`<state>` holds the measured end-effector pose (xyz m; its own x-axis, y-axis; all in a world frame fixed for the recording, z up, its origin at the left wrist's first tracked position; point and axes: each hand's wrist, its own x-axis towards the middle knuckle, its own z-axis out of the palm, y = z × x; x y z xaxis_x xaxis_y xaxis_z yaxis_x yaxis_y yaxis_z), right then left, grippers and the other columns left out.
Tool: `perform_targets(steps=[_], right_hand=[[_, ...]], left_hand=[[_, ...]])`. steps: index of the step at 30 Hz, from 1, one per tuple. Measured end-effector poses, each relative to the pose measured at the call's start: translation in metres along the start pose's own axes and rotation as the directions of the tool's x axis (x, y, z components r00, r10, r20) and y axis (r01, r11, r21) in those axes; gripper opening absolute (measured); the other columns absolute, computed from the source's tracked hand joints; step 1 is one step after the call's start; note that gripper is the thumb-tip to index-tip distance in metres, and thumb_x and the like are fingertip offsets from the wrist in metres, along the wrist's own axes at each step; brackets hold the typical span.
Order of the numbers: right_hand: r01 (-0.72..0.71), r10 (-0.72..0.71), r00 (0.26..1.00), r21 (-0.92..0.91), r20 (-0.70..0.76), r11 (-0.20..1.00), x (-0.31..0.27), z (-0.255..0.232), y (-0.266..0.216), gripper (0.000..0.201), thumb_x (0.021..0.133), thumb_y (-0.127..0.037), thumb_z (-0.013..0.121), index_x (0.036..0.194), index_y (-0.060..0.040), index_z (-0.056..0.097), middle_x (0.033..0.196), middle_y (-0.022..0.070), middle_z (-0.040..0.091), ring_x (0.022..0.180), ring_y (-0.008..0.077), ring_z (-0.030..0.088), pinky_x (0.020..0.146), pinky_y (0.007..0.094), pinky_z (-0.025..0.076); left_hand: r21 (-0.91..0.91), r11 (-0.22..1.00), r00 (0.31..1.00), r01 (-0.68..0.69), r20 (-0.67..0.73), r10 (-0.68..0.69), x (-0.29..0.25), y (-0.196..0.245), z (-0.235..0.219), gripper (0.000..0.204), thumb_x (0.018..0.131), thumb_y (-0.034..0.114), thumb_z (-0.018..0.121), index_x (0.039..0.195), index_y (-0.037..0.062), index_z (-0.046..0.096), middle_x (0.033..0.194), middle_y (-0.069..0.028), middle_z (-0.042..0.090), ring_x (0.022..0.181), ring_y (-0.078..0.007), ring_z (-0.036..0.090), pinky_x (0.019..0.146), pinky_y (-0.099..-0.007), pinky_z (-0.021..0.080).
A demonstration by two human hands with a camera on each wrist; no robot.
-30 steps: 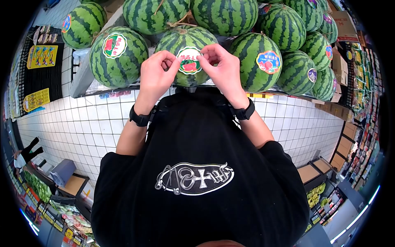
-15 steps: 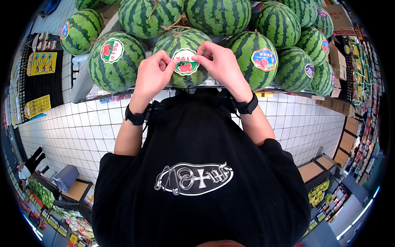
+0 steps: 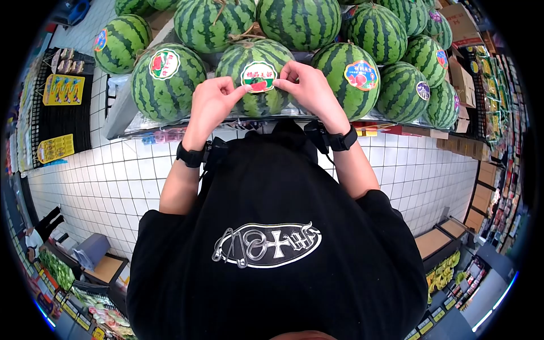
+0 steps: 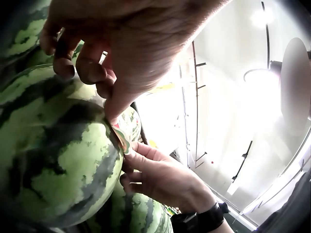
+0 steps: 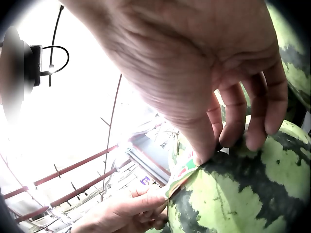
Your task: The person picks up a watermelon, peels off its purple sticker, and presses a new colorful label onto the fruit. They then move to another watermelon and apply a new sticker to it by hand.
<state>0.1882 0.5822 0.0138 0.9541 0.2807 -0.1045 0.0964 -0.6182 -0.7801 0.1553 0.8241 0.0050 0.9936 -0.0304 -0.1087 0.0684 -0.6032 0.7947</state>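
An oval watermelon sticker [image 3: 259,76], white-rimmed with red and green print, lies against the front of the middle watermelon [image 3: 238,56]. My left hand [image 3: 212,105] touches the sticker's lower left edge with its thumb. On the other side, my right hand [image 3: 310,94] has its thumb at the lower right edge. In the left wrist view, the fingers of the left hand [image 4: 121,53] curve loosely over the melon, apart from the thumb. The right wrist view shows the sticker [image 5: 183,175] edge-on between both thumbs, with the right hand [image 5: 209,82] loosely bent above the rind.
Labelled watermelons flank the middle one, at left [image 3: 170,90] and right [image 3: 343,93], with several more piled behind. A grey stand edge [image 3: 122,116] runs along the front left. Cardboard boxes [image 3: 462,85] stand at the far right, and white floor tiles [image 3: 124,187] lie below.
More of the sticker's face shows now. Both hands have drawn slightly lower on it, the index fingertips apart from the thumbs. The head view has shifted a little.
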Motion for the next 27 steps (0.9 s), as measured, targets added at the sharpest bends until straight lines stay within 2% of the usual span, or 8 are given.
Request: perform_targets(steps=[10, 15, 16, 18, 20, 21, 25, 27], right_hand=[[-0.02, 0.02, 0.999, 0.011, -0.034, 1.0, -0.013, 0.021, -0.001, 0.033, 0.081, -0.023, 0.087, 0.082, -0.0026, 0.062, 0.068, 0.0038, 0.061, 0.063, 0.013, 0.056, 0.06, 0.0309, 0.046], [0.2, -0.199, 0.974, -0.006, -0.111, 0.98, -0.029, 0.023, -0.003, 0.021, 0.087, -0.015, 0.08, 0.086, -0.0017, 0.064, 0.068, 0.0049, 0.061, 0.062, 0.0137, 0.056, 0.061, 0.0314, 0.048], [0.182, -0.179, 0.98, 0.031, -0.082, 0.983, -0.03, 0.017, -0.007, 0.018, 0.087, -0.012, 0.08, 0.087, -0.0016, 0.065, 0.068, 0.0056, 0.06, 0.061, 0.016, 0.056, 0.061, 0.0317, 0.048], [0.195, -0.196, 0.975, -0.015, -0.105, 0.981, -0.031, 0.005, -0.014, 0.017, 0.086, -0.011, 0.08, 0.092, -0.0018, 0.067, 0.073, 0.0063, 0.062, 0.065, 0.0186, 0.058, 0.063, 0.0321, 0.05], [0.3, -0.322, 0.928, -0.141, -0.188, 0.944, -0.028, -0.001, -0.019, 0.022, 0.085, -0.01, 0.081, 0.101, -0.0029, 0.069, 0.084, 0.0086, 0.066, 0.074, 0.0207, 0.064, 0.068, 0.0324, 0.053], [0.314, -0.333, 0.924, -0.126, -0.189, 0.941, -0.028, -0.001, -0.02, 0.03, 0.085, -0.012, 0.081, 0.112, -0.0055, 0.07, 0.102, 0.0102, 0.068, 0.093, 0.0241, 0.068, 0.08, 0.0352, 0.056], [0.434, -0.468, 0.875, -0.222, -0.127, 0.873, -0.024, 0.014, -0.014, 0.038, 0.084, -0.014, 0.082, 0.12, -0.0113, 0.07, 0.122, 0.0073, 0.065, 0.114, 0.0298, 0.062, 0.097, 0.0399, 0.053], [0.416, -0.469, 0.872, -0.289, -0.143, 0.862, -0.021, 0.022, -0.011, 0.038, 0.083, -0.014, 0.082, 0.119, -0.0124, 0.07, 0.12, 0.0063, 0.063, 0.113, 0.0301, 0.062, 0.092, 0.0408, 0.056]], left_hand=[[0.135, 0.991, 1.0, -0.006, 0.006, 0.005, -0.009, 0.001, 0.013, 0.047, 0.082, 0.041, 0.084, 0.064, 0.0039, 0.061, 0.054, -0.0085, 0.057, 0.05, -0.0258, 0.054, 0.054, -0.0382, 0.045], [-0.007, 0.994, 0.987, -0.113, 0.112, 0.113, -0.017, 0.0, 0.007, 0.048, 0.084, 0.039, 0.083, 0.063, 0.0026, 0.059, 0.052, -0.0071, 0.053, 0.049, -0.0184, 0.048, 0.052, -0.0357, 0.043], [-0.029, 0.999, 0.987, -0.036, 0.159, 0.041, -0.02, 0.009, -0.002, 0.044, 0.086, 0.027, 0.085, 0.066, 0.0005, 0.056, 0.057, -0.0001, 0.045, 0.057, -0.0071, 0.041, 0.052, -0.0291, 0.036], [-0.097, 0.979, 0.981, -0.179, 0.057, 0.185, -0.018, 0.007, -0.008, 0.031, 0.085, 0.022, 0.084, 0.074, 0.0018, 0.063, 0.066, -0.001, 0.053, 0.062, -0.0088, 0.048, 0.057, -0.0286, 0.04], [-0.004, 0.926, 0.924, -0.376, -0.071, 0.375, -0.012, 0.01, -0.009, 0.021, 0.084, 0.02, 0.084, 0.089, 0.0045, 0.07, 0.079, -0.0029, 0.061, 0.073, -0.0133, 0.058, 0.063, -0.0292, 0.044], [0.051, 0.926, 0.925, -0.373, -0.056, 0.376, -0.009, 0.011, -0.008, 0.03, 0.082, 0.02, 0.084, 0.108, 0.0084, 0.073, 0.1, -0.0057, 0.068, 0.09, -0.0223, 0.065, 0.075, -0.034, 0.051], [0.215, 0.862, 0.861, -0.459, -0.132, 0.492, -0.01, 0.012, 0.012, 0.044, 0.084, 0.021, 0.081, 0.126, 0.0153, 0.071, 0.121, -0.0071, 0.065, 0.112, -0.0315, 0.059, 0.096, -0.0413, 0.051], [0.257, 0.859, 0.856, -0.443, -0.165, 0.49, -0.011, 0.009, 0.018, 0.042, 0.082, 0.022, 0.083, 0.123, 0.0166, 0.073, 0.121, -0.005, 0.064, 0.113, -0.03, 0.058, 0.094, -0.0406, 0.053]])
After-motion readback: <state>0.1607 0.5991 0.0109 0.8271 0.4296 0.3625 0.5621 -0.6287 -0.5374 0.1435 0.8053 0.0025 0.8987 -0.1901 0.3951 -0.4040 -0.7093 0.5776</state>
